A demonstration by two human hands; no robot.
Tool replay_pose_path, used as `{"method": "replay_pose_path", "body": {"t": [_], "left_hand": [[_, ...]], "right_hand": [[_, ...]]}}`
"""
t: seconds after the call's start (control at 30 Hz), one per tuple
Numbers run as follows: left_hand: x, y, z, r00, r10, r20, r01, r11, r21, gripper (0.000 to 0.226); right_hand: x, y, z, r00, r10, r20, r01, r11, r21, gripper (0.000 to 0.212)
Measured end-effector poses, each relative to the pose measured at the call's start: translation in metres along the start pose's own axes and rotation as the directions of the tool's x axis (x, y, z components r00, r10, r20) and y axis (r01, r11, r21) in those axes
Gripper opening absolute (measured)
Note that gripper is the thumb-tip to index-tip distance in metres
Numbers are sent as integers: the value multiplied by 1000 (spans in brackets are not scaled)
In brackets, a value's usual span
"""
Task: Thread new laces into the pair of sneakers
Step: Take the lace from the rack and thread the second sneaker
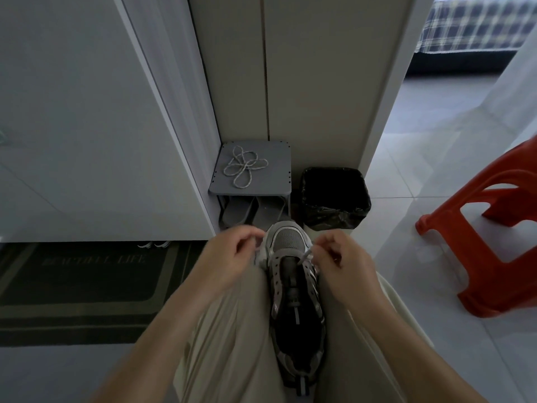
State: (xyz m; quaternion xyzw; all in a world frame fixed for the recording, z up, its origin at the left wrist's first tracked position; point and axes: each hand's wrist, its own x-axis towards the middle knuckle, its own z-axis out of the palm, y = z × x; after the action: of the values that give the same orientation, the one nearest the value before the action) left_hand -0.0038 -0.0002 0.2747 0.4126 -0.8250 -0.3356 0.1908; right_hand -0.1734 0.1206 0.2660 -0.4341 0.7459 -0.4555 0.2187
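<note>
Pale floor tiles (421,158) fill the right side of the room, and a dark doormat (87,274) lies on the left in front of a white door (72,112). Against the far wall stands a small grey shoe rack (273,175). A spare lace (244,167) lies on its top in loose loops, touching nothing else. Just to the right of the rack is a black bin (334,199) lined with a dark bag. A red plastic stool (494,228) stands well apart on the right, and checked fabric (476,21) shows at the far right corner.

Near the camera, a grey and silver sneaker (293,286) rests between the person's thighs on beige trousers (226,330), sole down, with its toe pointing away toward the rack. Its tongue is dark. A pale lace (306,255) crosses the eyelets nearest the toe, while the eyelets further back toward the heel look unlaced.

The left hand (229,254) is at the left side of the toe, fingers curled in, with thumb and fingertips pinching one end of the lace. The right hand (343,260) is at the right side of the toe, fingers also curled, pinching the other end where it comes out of the eyelet. Both hands sit level with each other, the sneaker's toe between them.
</note>
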Motion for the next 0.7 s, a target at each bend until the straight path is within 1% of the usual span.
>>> {"method": "replay_pose_path", "body": {"t": [0.07,0.1,0.13,0.17,0.2,0.23,0.27,0.3,0.33,0.37,0.4,0.43,0.47,0.57,0.63,0.7], "left_hand": [[-3,12,12,994,69,90,-71,997,21,18],[-3,18,19,988,101,116,-108,993,55,21],[-2,22,26,984,130,124,-142,986,90,21],[-1,26,32,983,153,104,-165,978,124,19],[0,29,36,985,163,62,-171,975,140,16],[1,29,38,987,158,12,-158,979,131,16],[1,27,40,989,143,-37,-139,986,96,15],[0,24,40,989,126,-81,-122,991,46,15],[-1,22,40,987,108,-121,-110,994,-6,14],[-3,21,39,984,96,-151,-105,993,-55,12],[-6,21,39,981,93,-172,-110,990,-90,11],[-7,22,37,976,100,-193,-124,986,-115,9],[-9,25,35,970,111,-218,-142,981,-135,8],[-11,34,26,952,140,-271,-189,968,-164,9],[-13,35,16,943,145,-299,-206,961,-183,12],[-16,35,2,924,139,-356,-231,945,-230,9]], "right_hand": [[6,-6,1,997,-65,46,61,995,77,10],[9,-10,2,990,-121,70,115,990,81,11],[11,-13,3,980,-175,92,170,984,59,12],[13,-18,4,968,-222,115,219,975,40,12],[14,-20,4,961,-242,132,235,970,61,10],[16,-22,3,964,-229,136,212,969,126,7],[18,-21,1,975,-182,126,151,964,219,3],[21,-17,-2,983,-136,123,101,962,256,2],[23,-11,-4,984,-112,139,81,973,216,5],[23,-3,-4,974,-120,190,109,992,67,10],[21,5,-2,958,-122,260,152,984,-98,17],[18,11,2,943,-145,300,213,955,-208,22],[15,15,7,945,-166,280,237,942,-240,23],[12,10,17,973,-211,97,224,964,-141,13],[14,4,21,963,-261,68,268,956,-117,11],[13,2,25,967,-238,88,250,955,-162,13]]}}
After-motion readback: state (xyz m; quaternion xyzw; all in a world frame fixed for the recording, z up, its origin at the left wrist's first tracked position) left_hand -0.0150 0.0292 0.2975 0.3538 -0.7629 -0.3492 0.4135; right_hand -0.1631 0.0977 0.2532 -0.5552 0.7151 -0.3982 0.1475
